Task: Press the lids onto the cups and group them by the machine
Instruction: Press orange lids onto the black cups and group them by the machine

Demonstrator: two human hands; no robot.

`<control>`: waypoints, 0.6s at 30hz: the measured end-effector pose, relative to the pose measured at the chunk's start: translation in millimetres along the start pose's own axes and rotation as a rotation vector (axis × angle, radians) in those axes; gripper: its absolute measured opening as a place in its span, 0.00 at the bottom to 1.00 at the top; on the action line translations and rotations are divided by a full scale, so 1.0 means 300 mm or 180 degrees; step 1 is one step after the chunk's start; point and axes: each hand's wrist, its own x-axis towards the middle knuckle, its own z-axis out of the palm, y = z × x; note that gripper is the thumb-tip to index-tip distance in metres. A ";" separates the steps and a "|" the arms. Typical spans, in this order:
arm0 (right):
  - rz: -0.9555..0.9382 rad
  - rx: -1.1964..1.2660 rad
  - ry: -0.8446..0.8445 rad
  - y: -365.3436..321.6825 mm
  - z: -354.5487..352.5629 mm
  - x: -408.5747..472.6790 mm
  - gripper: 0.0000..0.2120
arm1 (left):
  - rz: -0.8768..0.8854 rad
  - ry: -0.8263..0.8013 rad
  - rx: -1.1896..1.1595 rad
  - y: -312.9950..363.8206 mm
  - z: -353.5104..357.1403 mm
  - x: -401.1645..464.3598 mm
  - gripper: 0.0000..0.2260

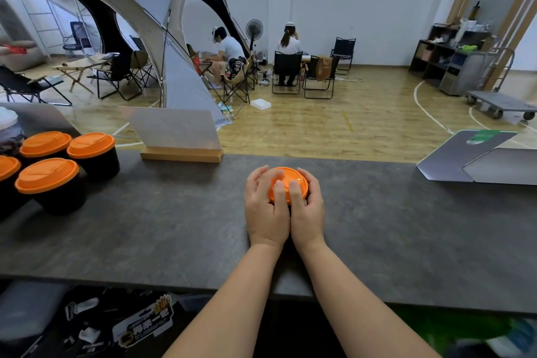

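A dark grey, stone-patterned surface [174, 227] runs across the whole view, its near edge below and its far edge toward the wooden floor. Near its middle stands a black cup under an orange lid [287, 183], cupped by both hands, so the cup itself is almost hidden. Well to the left of that lid, four lidded black cups [58, 180] with orange lids stand close together at the surface's left end. Left of the lid and further back, at the far edge, a frosted sign panel [174, 131] stands upright in a wooden base. To the lid's right, at the far edge, lies a grey folded metal stand [465, 163].
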 end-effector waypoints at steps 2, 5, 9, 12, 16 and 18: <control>0.0013 -0.0075 -0.0071 -0.004 0.001 -0.001 0.21 | -0.0022 -0.0014 0.0034 0.003 0.003 -0.005 0.19; -0.0009 -0.0056 -0.0087 -0.009 0.006 -0.003 0.23 | -0.0034 0.0035 0.0062 0.007 0.006 -0.004 0.20; -0.0038 -0.0015 -0.0105 -0.007 0.010 0.001 0.23 | -0.0022 0.0044 0.0035 0.000 0.008 0.004 0.20; -0.0023 -0.0007 -0.0132 0.003 0.010 0.005 0.22 | -0.0026 0.0030 -0.0014 0.007 0.009 0.002 0.19; -0.0033 0.0110 0.0016 0.007 0.007 0.003 0.19 | -0.0022 0.0217 -0.0055 0.013 -0.003 -0.007 0.18; -0.0027 0.0241 0.0199 0.003 -0.002 0.007 0.14 | -0.0098 0.0274 -0.0021 0.025 -0.009 -0.010 0.18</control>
